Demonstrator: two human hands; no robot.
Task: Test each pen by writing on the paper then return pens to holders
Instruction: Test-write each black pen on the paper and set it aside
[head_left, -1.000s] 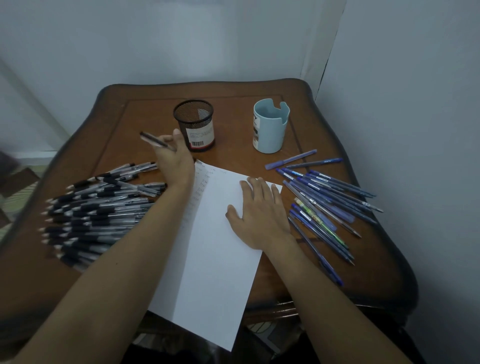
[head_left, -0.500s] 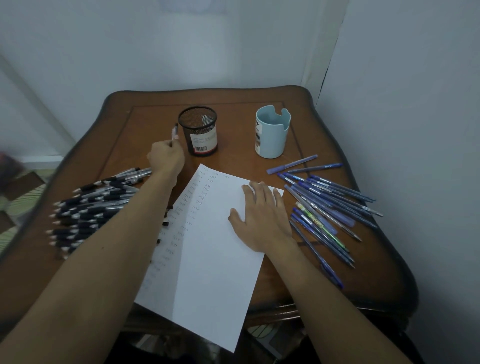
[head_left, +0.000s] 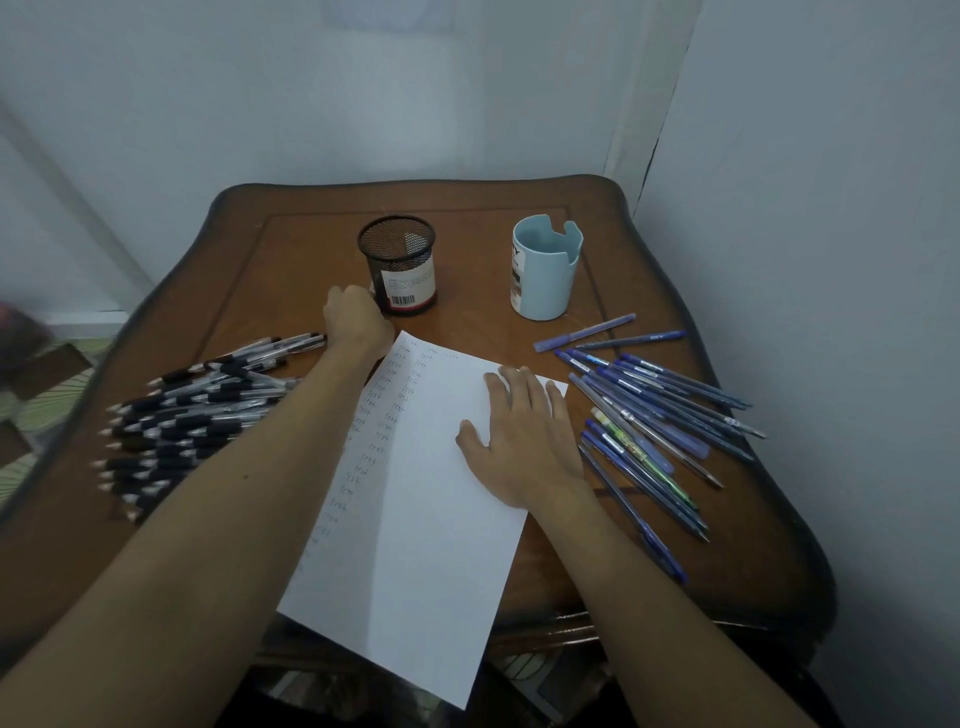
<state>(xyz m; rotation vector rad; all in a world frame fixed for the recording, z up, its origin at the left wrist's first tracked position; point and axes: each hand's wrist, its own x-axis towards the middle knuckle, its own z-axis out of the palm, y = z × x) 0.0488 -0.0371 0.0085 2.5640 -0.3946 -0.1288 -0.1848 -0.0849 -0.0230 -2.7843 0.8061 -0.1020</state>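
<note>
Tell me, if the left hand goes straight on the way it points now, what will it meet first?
Most likely the black mesh holder. The left hand points away from the person and slightly to the right, and it is close beside the holder's lower wall. Whether the two touch is unclear.

Our left hand (head_left: 358, 317) is curled just beside the black mesh holder (head_left: 400, 265); our right hand (head_left: 519, 441) lies flat on the paper (head_left: 415, 545).

Curled left hand (head_left: 358, 318), flat right hand (head_left: 524, 441)
</note>
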